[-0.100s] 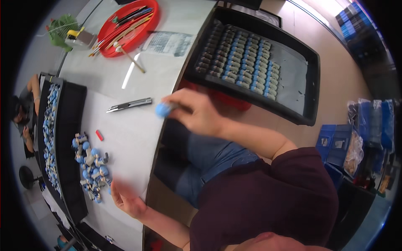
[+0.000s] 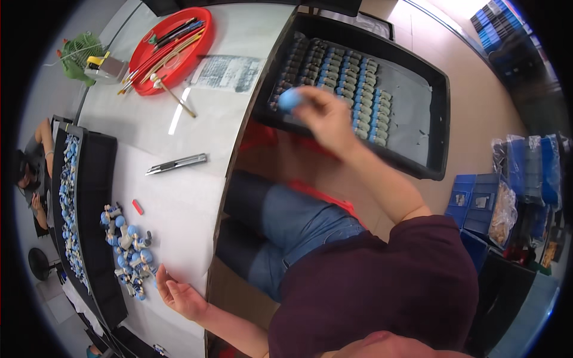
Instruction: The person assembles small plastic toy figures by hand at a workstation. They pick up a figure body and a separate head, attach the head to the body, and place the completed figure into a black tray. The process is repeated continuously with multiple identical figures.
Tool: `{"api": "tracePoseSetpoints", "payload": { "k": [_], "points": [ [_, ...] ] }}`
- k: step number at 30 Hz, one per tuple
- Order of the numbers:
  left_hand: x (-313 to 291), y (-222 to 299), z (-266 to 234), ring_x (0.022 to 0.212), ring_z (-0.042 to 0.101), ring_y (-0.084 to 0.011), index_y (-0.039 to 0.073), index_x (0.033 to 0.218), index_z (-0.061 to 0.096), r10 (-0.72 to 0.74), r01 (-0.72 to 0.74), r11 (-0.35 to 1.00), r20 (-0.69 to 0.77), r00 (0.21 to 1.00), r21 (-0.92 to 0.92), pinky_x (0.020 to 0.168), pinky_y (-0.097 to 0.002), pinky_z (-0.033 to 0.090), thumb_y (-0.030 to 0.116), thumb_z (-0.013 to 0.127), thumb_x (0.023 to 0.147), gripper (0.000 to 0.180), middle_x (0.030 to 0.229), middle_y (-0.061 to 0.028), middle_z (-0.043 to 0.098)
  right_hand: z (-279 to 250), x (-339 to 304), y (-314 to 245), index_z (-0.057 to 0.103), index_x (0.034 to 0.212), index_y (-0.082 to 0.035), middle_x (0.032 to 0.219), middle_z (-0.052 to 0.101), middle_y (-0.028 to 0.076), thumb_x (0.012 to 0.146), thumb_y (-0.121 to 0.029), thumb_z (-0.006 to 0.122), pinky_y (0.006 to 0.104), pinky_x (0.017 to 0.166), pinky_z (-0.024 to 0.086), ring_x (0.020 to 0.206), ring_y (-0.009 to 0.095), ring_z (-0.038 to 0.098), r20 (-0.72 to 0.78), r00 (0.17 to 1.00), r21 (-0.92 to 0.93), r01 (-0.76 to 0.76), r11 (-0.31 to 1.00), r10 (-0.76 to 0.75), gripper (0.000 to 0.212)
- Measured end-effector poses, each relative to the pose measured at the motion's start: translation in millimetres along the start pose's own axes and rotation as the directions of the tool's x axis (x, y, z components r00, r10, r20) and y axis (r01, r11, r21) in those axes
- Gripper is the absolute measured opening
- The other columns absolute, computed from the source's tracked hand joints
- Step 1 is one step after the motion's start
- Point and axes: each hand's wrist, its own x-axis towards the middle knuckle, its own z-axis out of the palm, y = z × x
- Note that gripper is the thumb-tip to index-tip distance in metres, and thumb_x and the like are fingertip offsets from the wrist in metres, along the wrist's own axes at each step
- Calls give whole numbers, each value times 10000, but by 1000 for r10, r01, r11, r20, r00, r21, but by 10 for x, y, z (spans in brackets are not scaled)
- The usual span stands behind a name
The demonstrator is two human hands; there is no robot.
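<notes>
Right hand (image 2: 329, 121) pinched a blue-topped piece (image 2: 289, 100), seen against the left side of a black tray (image 2: 439, 119), bare liner (image 2: 413, 101) lay right of its rows (image 2: 352, 89), left hand (image 2: 185, 301) hung half-open between figurines (image 2: 127, 244) and table edge (image 2: 211, 246).

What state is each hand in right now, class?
Left hand: loosely open, nothing visibly held, beside small blue-and-white figurines.
Right hand: closed, holding a small round-topped blue item, blurred.

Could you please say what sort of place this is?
Probably a figurine workshop: blue-headed figurines lie on a table, similar pieces line a black tray, and a red tray holds slim tools.
</notes>
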Motion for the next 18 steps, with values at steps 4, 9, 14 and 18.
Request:
{"api": "tracePoseSetpoints", "payload": {
  "k": [4,9,14,18],
  "points": [
    [34,9,-26,937,506,-166,-30,1181,471,-29,29,1000,5,1000,2,835,-258,436,59,469,890,303,1213,-166,476,-1559,600,1011,649,967,-70,809,654,47,692,-91,707,257,671,484,756,108,611,-391,917,-404,-96,910,-76,282],
    [33,8,-11,937,508,-162,-30,1177,474,-33,35,999,-51,998,38,831,-258,438,50,469,888,300,1197,-163,487,-2699,767,1843,650,965,-117,913,644,127,700,-42,625,326,776,472,865,258,622,-469,882,-744,-363,561,-50,276],
    [39,4,109,909,522,-159,-45,1129,495,-31,38,998,-118,993,57,793,-239,456,25,492,870,268,1149,-145,519,-2793,764,2041,638,980,-131,969,618,151,715,-24,543,368,826,454,948,304,577,-456,878,-840,-479,256,147,301],
    [59,-1,158,912,521,-159,-50,1127,497,-30,40,995,-105,994,92,796,-238,454,21,495,867,270,1140,-140,526,-2839,819,2296,627,999,-121,984,613,157,711,-18,532,374,829,451,966,307,569,-462,862,-829,-503,243,209,320]
  ]
}}
